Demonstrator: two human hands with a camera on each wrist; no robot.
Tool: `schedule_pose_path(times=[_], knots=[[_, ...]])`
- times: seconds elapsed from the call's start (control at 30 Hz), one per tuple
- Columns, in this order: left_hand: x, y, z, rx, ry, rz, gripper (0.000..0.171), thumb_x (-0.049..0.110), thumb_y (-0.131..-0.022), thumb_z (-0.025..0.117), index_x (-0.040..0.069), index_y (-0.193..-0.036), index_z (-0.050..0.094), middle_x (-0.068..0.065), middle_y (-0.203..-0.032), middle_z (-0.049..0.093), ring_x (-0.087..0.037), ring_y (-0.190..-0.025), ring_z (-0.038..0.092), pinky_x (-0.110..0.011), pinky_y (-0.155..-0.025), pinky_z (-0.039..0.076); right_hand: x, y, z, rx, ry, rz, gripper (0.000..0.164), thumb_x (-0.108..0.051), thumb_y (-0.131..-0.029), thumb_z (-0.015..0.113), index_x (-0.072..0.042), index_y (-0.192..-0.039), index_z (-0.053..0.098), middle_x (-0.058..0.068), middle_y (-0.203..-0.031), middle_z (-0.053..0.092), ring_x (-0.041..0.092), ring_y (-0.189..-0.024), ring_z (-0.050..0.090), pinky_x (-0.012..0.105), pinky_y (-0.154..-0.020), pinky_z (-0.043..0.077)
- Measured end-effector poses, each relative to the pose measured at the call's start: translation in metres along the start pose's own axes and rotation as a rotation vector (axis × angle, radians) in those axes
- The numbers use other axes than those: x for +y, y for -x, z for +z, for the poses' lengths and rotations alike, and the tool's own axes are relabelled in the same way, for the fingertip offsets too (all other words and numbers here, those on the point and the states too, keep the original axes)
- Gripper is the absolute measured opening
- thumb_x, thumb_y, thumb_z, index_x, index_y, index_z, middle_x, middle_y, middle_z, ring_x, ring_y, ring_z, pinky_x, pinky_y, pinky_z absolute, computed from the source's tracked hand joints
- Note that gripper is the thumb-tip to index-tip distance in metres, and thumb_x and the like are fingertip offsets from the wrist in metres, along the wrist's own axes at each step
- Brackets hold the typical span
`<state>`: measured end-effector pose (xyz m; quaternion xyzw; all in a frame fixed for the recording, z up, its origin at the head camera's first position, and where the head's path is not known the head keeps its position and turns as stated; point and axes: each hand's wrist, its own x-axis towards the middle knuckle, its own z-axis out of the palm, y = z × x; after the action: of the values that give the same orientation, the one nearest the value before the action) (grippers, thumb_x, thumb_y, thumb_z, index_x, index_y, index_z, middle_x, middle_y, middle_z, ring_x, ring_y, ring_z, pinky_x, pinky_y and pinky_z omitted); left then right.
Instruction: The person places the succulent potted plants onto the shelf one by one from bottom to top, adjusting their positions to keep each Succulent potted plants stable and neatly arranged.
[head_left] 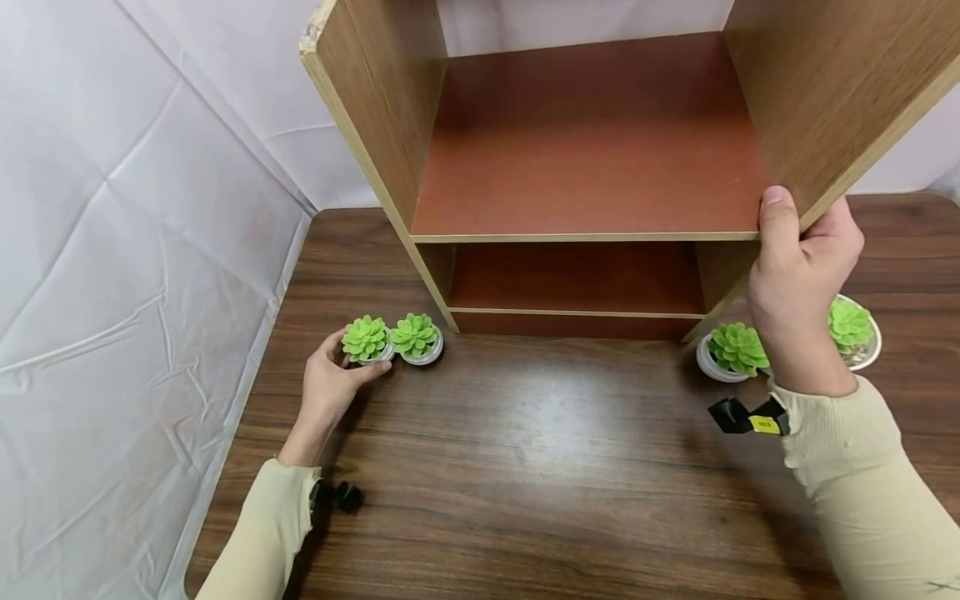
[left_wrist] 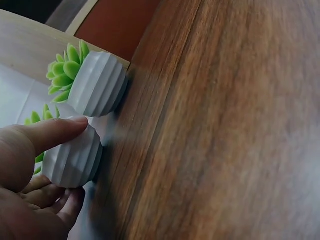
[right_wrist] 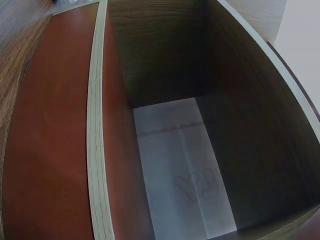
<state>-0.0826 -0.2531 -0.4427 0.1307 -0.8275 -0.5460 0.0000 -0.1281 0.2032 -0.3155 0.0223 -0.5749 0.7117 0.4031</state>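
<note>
Starting at 8 o'clock on my head feed, there's the left hand (head_left: 330, 383), thumb and curled fingers pinching the leftmost potted succulent (head_left: 365, 337) from opposite sides. The hold is on the ribbed white pot (left_wrist: 75, 162), I'd say to spare the plant. Whether its base fully bears on the wood-grain table (head_left: 540, 450), I can't tell. Close at its 3 o'clock sits the second potted succulent (head_left: 414, 335), near the cabinet's front left corner.

Up to 12 o'clock now: the open-fronted shelf unit (head_left: 600, 167), standing upright. Over at 3 o'clock, the right hand (head_left: 798, 275) grips its right side panel (head_left: 855, 100), thumb inside, other fingers wrapped behind, tips hidden from me; probably that steadies the unit. Just left of the wrist, toward 4 o'clock, I've got a third potted succulent (head_left: 735, 348); past the wrist, a fourth potted succulent (head_left: 851, 323), pebbles around it.
</note>
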Motion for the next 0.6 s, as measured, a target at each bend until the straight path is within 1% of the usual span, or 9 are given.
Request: schedule_pose_path(times=[0.17,0.37,0.43,0.5,0.6], knots=[[0.0,0.002,-0.003,0.015,-0.015,-0.009,0.076,0.004,-0.072,0.087,0.002,-0.14,0.052,-0.014,-0.134,0.057,-0.02,-0.123,0.05,-0.034,-0.103,0.039,-0.001,0.001,0.001,0.0,-0.015,0.006,0.016,0.004,-0.09,0.056,0.007,-0.097,0.07,0.017,-0.085,0.068,0.021,-0.077,0.064,0.027,-0.074,0.048],[-0.002,0.003,-0.007,0.023,-0.051,-0.002,0.076,0.01,-0.072,0.088,0.004,-0.14,0.053,-0.014,-0.134,0.057,-0.021,-0.123,0.051,-0.036,-0.1,0.041,-0.002,0.002,0.005,-0.012,-0.011,-0.004,0.017,0.003,-0.09,0.056,0.007,-0.099,0.07,0.019,-0.086,0.067,0.021,-0.078,0.064,0.028,-0.074,0.047],[-0.003,0.003,-0.009,0.028,-0.065,0.003,0.076,0.012,-0.072,0.089,0.004,-0.14,0.054,-0.013,-0.133,0.058,-0.021,-0.121,0.053,-0.034,-0.098,0.043,-0.002,0.003,0.005,-0.015,-0.004,-0.006,0.017,0.003,-0.091,0.056,0.007,-0.099,0.07,0.019,-0.087,0.067,0.021,-0.078,0.064,0.028,-0.074,0.047],[-0.002,0.003,-0.011,0.036,-0.081,0.009,0.076,0.014,-0.072,0.089,0.005,-0.139,0.054,-0.012,-0.132,0.059,-0.02,-0.118,0.054,-0.03,-0.094,0.045,-0.002,0.003,0.006,-0.017,0.002,-0.007,0.017,0.003,-0.091,0.056,0.007,-0.099,0.07,0.018,-0.087,0.067,0.021,-0.078,0.064,0.028,-0.074,0.047],[-0.001,0.005,-0.013,0.046,-0.104,0.012,0.075,0.016,-0.072,0.09,0.006,-0.139,0.056,-0.009,-0.13,0.061,-0.02,-0.113,0.056,-0.023,-0.085,0.046,-0.002,0.003,0.006,-0.019,0.009,-0.006,0.017,0.002,-0.091,0.056,0.007,-0.099,0.071,0.019,-0.087,0.068,0.022,-0.079,0.064,0.028,-0.075,0.047]])
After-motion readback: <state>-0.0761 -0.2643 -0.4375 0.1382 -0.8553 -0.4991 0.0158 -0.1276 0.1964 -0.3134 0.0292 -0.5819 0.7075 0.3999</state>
